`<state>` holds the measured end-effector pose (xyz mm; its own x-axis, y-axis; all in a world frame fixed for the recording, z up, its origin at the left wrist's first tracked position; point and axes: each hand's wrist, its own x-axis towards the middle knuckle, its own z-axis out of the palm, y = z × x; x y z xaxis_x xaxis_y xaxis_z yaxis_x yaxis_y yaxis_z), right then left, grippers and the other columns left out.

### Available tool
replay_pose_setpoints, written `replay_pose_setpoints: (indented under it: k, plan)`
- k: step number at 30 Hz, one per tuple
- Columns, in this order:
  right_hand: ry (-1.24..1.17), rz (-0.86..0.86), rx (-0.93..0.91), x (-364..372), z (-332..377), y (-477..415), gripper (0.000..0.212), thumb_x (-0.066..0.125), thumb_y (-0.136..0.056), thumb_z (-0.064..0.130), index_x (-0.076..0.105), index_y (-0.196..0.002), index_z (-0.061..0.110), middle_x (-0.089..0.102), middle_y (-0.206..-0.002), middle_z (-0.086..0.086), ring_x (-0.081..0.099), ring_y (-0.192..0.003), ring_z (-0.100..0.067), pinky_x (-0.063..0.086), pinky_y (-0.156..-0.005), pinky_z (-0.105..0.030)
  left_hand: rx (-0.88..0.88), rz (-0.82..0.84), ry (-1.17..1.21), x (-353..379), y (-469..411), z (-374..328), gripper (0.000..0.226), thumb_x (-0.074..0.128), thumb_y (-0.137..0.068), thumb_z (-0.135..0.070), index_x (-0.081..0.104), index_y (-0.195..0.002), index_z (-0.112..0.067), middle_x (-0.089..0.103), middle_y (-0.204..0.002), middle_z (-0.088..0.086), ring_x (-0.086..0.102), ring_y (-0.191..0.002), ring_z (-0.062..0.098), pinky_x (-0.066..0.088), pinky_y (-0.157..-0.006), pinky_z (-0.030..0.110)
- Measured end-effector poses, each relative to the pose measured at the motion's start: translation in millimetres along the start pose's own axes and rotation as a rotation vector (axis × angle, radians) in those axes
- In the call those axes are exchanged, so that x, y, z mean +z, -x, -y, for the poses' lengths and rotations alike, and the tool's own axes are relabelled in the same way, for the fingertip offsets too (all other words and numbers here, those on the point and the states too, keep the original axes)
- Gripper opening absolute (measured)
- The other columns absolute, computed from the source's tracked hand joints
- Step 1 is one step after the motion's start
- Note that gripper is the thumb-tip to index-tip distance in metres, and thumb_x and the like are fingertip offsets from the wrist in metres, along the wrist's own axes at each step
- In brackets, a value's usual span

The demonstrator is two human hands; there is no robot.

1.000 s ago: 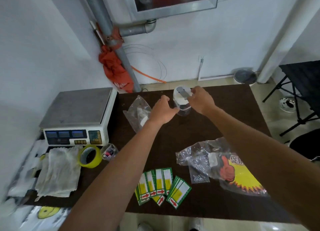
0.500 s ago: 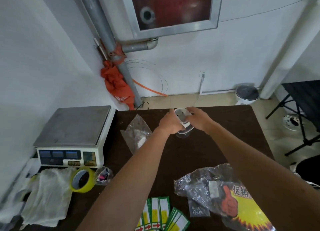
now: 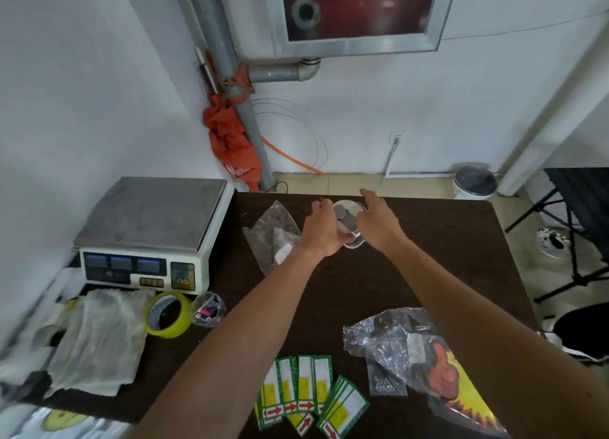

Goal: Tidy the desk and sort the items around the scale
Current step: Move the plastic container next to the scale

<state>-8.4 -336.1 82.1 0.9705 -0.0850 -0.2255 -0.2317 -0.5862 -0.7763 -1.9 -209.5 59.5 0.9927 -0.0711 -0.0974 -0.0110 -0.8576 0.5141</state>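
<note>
Your left grip (image 3: pixel 321 229) is curled round the left side of the small jar (image 3: pixel 346 219), with the fingers wrapped over its far edge. Your right grip (image 3: pixel 375 222) lies against the jar's right side with its fingers stretched nearly straight, pressing rather than wrapping, so the jar is pinned between the two. The jar is at the far middle of the table (image 3: pixel 428 257), tipped so that its white lid with the grey flap faces you. Whether its base touches the table I cannot tell.

It looks like light, stiff plastic with smooth walls that could slide under a loose hold. The flap in the lid may pop if you squeeze there. Take it round the body below the lid, not by the flap. What is inside cannot be seen.

Both your forearms reach straight out and converge on the jar, with the palms turned in toward each other.

Just left of your left grip lies a clear plastic bag (image 3: pixel 273 237). Further left stands the scale (image 3: pixel 148 227), at the table's left edge. In front of the scale sit a roll of yellow tape (image 3: pixel 168 313), a little bag of pink bits (image 3: pixel 207 308) and a pale cloth (image 3: pixel 99 339). Nearest you, green and yellow cards (image 3: pixel 309 392) are fanned out. To their right, a crinkled bag (image 3: pixel 395 336) lies over a yellow sign (image 3: pixel 468 402).
</note>
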Motion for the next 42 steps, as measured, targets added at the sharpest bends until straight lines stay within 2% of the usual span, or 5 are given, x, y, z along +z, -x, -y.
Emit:
replay_pose_setpoints:
  k: [12,18,24,28,42]
  plan:
    - [0.011,0.048,-0.195,46,87,41,0.051,0.047,-0.097,0.007,0.045,-0.146,0.022,0.054,-0.143,-0.001,0.062,-0.087,-0.008,0.042,-0.067,-0.012,-0.043,-0.192,0.19,-80,49,71,0.088,0.083,-0.057,-0.066,0.043,-0.12,-0.02,0.066,-0.111,-0.003,0.066,-0.101,0.02,0.056,-0.089,0.041]
    - [-0.026,0.116,-0.353,90,142,74,0.055,0.07,-0.088,0.049,0.057,-0.134,0.022,0.059,-0.124,0.003,0.058,-0.109,-0.018,0.05,-0.092,-0.034,-0.116,-0.339,0.348,-132,91,112,0.087,0.088,-0.054,-0.059,0.049,-0.121,-0.022,0.065,-0.105,-0.01,0.065,-0.093,0.012,0.056,-0.078,0.031]
    - [-0.095,0.21,-0.453,137,182,102,0.046,0.069,-0.091,0.046,0.06,-0.131,0.025,0.063,-0.115,0.006,0.06,-0.085,0.001,0.044,-0.057,-0.008,-0.163,-0.435,0.334,-184,141,157,0.069,0.091,-0.061,-0.043,0.053,-0.114,-0.022,0.066,-0.098,-0.009,0.063,-0.085,0.009,0.048,-0.068,0.022]
    - [-0.08,0.292,-0.477,175,197,125,0.057,0.071,-0.083,0.059,0.063,-0.128,0.026,0.065,-0.117,0.01,0.063,-0.103,-0.009,0.051,-0.088,-0.027,-0.23,-0.458,0.266,-202,180,191,0.065,0.087,-0.062,-0.049,0.057,-0.113,-0.021,0.067,-0.094,-0.01,0.063,-0.085,0.009,0.049,-0.068,0.025]
    - [0.151,0.536,-0.47,280,198,179,0.044,0.066,-0.09,0.044,0.063,-0.128,0.023,0.065,-0.12,-0.003,0.062,-0.095,-0.019,0.048,-0.081,-0.03,-0.449,-0.294,0.296,-195,271,293,0.069,0.083,-0.064,-0.051,0.053,-0.12,-0.024,0.061,-0.097,-0.01,0.06,-0.097,0.013,0.05,-0.078,0.03]
